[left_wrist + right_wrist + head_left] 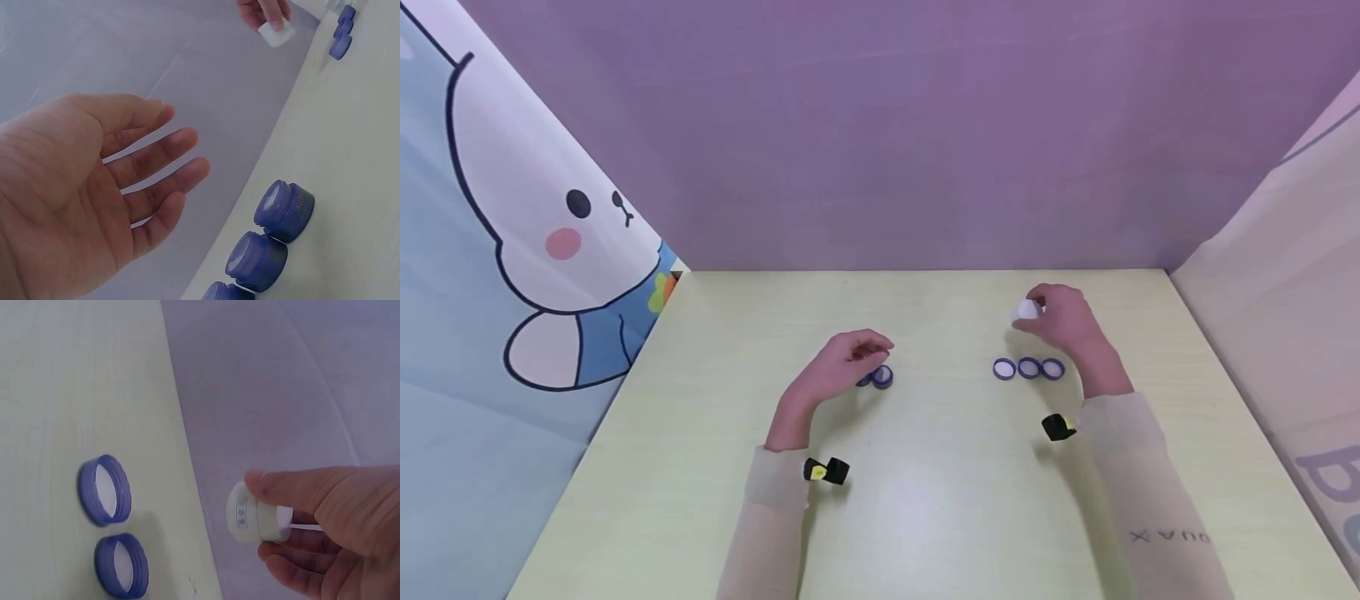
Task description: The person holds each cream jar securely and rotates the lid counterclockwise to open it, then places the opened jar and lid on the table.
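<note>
My right hand (pixel 1063 317) is raised over the far right of the table, pinching a small white jar (pixel 250 512) between thumb and fingers. Dark printed characters run along its side in the right wrist view. Below that hand, three blue lids (pixel 1029 367) lie in a row, hollow side up. My left hand (pixel 842 364) hovers over the middle with loosely bent fingers and an empty palm (pixel 56 187). Beneath and beside it stand three blue jars without lids, one jar (pixel 284 211) with lettering on its side; in the head view this hand partly hides them.
The pale wooden table (pixel 917 500) meets a purple cloth wall (pixel 925 150) at its far edge. A cartoon-printed cloth (pixel 550 250) hangs on the left, and a pale cloth (pixel 1285 292) on the right. Small black cameras (pixel 1058 427) sit on both wrists.
</note>
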`<state>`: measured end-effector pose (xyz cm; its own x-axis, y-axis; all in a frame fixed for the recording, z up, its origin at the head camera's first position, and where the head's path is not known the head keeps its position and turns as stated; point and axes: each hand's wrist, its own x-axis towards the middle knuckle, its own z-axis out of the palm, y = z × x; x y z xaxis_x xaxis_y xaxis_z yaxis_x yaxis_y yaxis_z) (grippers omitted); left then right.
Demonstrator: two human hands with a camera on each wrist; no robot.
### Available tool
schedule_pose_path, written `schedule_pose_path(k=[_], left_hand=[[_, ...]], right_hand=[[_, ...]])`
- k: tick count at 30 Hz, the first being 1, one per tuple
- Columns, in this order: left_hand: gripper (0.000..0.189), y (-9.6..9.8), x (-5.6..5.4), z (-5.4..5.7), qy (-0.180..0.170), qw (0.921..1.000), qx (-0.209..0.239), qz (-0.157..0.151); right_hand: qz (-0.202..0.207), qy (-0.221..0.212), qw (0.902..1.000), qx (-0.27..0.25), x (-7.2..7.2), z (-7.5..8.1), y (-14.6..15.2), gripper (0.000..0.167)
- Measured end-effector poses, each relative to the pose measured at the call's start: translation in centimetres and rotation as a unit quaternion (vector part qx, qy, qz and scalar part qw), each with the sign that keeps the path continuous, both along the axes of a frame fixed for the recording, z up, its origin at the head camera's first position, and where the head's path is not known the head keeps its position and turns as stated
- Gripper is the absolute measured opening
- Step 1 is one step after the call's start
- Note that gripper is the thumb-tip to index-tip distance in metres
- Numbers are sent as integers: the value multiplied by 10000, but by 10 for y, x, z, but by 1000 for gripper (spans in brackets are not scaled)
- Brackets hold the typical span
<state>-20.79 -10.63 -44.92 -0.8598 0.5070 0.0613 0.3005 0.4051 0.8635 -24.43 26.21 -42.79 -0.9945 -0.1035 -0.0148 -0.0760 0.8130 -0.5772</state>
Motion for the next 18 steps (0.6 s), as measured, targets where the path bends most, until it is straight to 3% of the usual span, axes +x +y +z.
schedule_pose_path(k=[8,18], left_hand=[[20,7,-1,-4,-70,9998,-41,-208],[20,23,-1,-9,216,9992,-192,-273]], right_hand=[[176,380,9983,-397,16,5,-11,43],[648,339,9947,-729,28,12,-32,46]])
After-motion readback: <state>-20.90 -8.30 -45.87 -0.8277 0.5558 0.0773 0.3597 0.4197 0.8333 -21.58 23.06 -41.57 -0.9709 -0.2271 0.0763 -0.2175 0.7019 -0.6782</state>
